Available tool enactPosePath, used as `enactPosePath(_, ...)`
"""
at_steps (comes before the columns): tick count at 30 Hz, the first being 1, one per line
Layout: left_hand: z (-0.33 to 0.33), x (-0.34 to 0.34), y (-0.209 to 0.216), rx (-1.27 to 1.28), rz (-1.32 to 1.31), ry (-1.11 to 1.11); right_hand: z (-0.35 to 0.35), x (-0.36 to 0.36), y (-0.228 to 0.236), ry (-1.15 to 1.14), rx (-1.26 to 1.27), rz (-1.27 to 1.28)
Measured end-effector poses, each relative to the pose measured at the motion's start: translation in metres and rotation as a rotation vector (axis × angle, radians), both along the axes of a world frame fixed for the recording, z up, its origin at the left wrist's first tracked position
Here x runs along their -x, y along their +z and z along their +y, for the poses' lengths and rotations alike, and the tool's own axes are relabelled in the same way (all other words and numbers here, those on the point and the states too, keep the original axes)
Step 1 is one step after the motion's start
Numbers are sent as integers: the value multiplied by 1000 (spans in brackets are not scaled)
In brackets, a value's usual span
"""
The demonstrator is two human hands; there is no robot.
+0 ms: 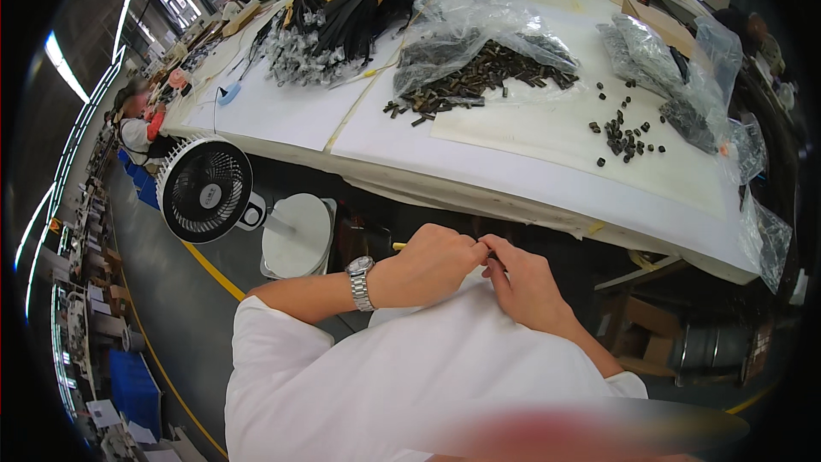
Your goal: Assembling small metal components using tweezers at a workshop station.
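My left hand [434,263], with a metal watch [361,281] on its wrist, is closed in front of my white shirt. Its fingertips meet those of my right hand [523,284], whose thumb and fingers are pinched together. Between the fingertips a tiny dark bit shows, too small and covered to name. Just left of my left hand, a short yellow tip [398,245] pokes out; I cannot tell whether the hand holds it. Both hands are nearer to me than the table's front edge.
On the white table [530,137] lie a pile of short dark tubes [479,77] partly under clear plastic, a bundle of black strips [351,17], and scattered small black pieces [629,141] beside plastic bags [697,85]. A fan [205,188] stands left; a person [141,124] sits farther off.
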State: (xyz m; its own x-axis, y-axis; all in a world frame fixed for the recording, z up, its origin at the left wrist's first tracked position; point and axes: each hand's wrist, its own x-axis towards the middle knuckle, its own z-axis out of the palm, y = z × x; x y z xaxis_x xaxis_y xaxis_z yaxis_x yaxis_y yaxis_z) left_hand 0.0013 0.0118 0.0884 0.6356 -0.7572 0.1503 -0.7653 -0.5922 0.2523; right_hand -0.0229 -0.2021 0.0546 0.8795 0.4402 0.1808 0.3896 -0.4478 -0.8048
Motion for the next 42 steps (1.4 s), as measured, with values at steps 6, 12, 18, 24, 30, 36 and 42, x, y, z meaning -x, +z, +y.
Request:
enactPosePath(6,11,-12,-17,23,283,25,2,-10,-19,148,-9,144)
enactPosePath(12,27,-23,-48,328,649,85,1,-35,-4,250,-110,543)
enactPosePath(18,35,-37,-58,413,992,137,-3,-68,-27,391,-193,695)
enactPosePath(24,36,-37,-77,451,1095,186,-9,-71,-73,281,-558,1042)
enactPosePath(30,30,-33,-81,472,966,274,-6,-63,-75,90,-548,1045)
enactPosePath(36,22,-32,-90,501,828,312,-2,-58,-85,-17,-579,968)
enactPosePath(42,26,-35,-87,518,1048,295,-7,-52,-84,19,-557,886)
